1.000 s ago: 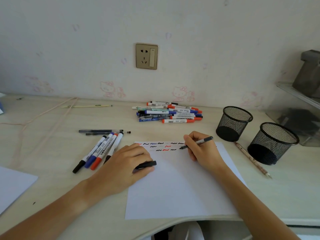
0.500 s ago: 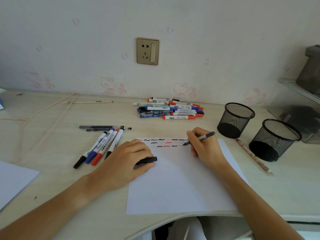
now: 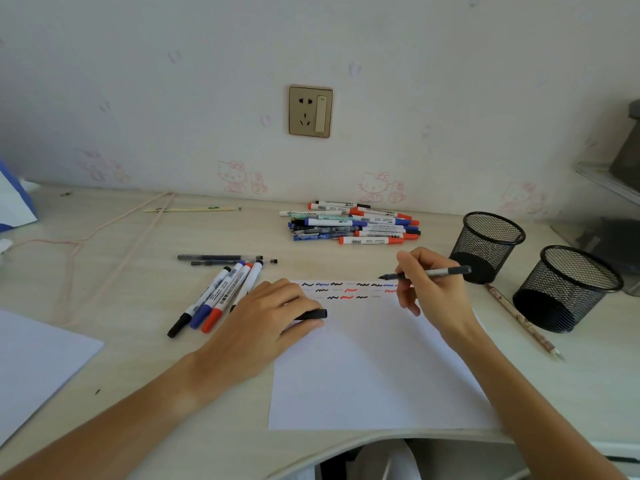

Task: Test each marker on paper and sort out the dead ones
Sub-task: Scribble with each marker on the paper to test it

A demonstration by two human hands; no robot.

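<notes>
Presently a grey pen [image 3: 433, 272] is pinched between the fingers [image 3: 408, 268] of the right hand [image 3: 433, 292], its tip set at the top right of the paper [image 3: 374, 368], by the first row of squiggles [image 3: 346, 291]. A black cap [image 3: 313, 314] is gripped by the curled fingers [image 3: 298, 306] of the left hand [image 3: 263, 323], which is laid on the paper's left edge. Black, blue and red marks are seen in three short rows across the top of the sheet, some faint. Four whiteboard markers [image 3: 221, 296] are laid side by side on the counter [image 3: 138, 289] just left of the left hand, with two thin dark pens [image 3: 221, 259] beyond them. A pile of markers [image 3: 353, 225] is kept near the wall, well apart from the paper. Two black mesh cups [image 3: 491, 244] are stood to the right, and a pencil [image 3: 523, 323] is laid before them
</notes>
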